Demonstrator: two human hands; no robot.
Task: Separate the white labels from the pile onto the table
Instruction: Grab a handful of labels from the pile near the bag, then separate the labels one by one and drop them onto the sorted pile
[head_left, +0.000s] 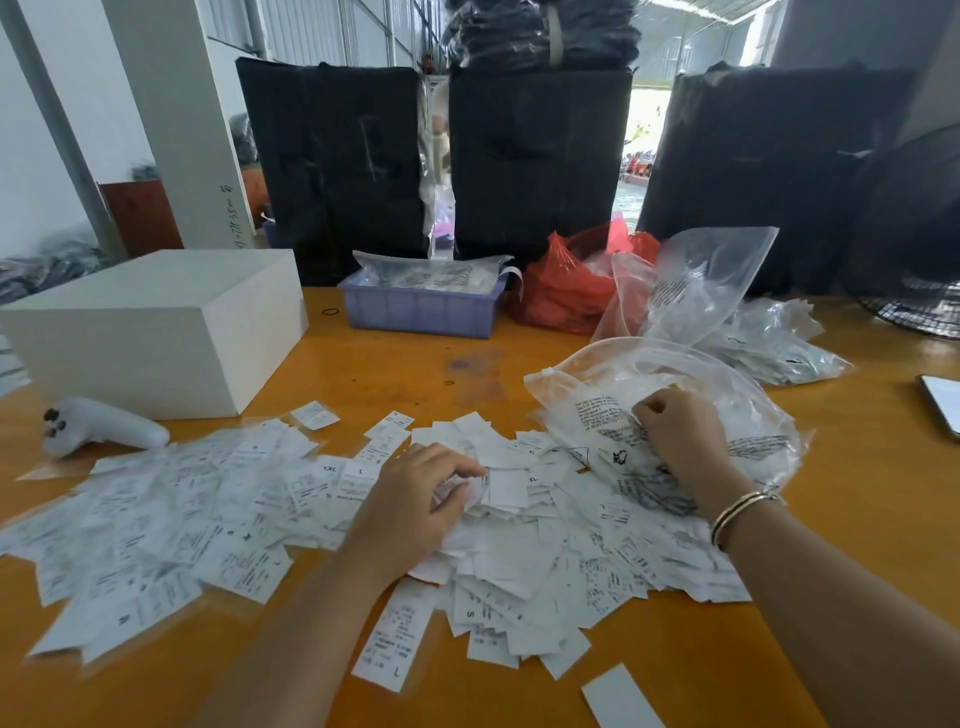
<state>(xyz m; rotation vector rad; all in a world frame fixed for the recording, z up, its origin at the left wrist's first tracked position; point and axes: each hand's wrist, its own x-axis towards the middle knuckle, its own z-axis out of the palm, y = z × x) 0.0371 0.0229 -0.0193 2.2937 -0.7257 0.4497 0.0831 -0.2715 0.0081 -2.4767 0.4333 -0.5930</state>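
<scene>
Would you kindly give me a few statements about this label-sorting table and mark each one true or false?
1. The left hand pinches white labels at the top of the pile. True.
2. The right hand rests flat on the bare table. False: its curled fingers grip the clear plastic bag lying beside the pile.
3. The blue tray stands at the far side of the table, left of the red bag. True.
4. The white box sits on top of the labels. False: it stands on the table behind them, at the left.
5. A bracelet is worn on the left wrist. False: it is on the right wrist.
</scene>
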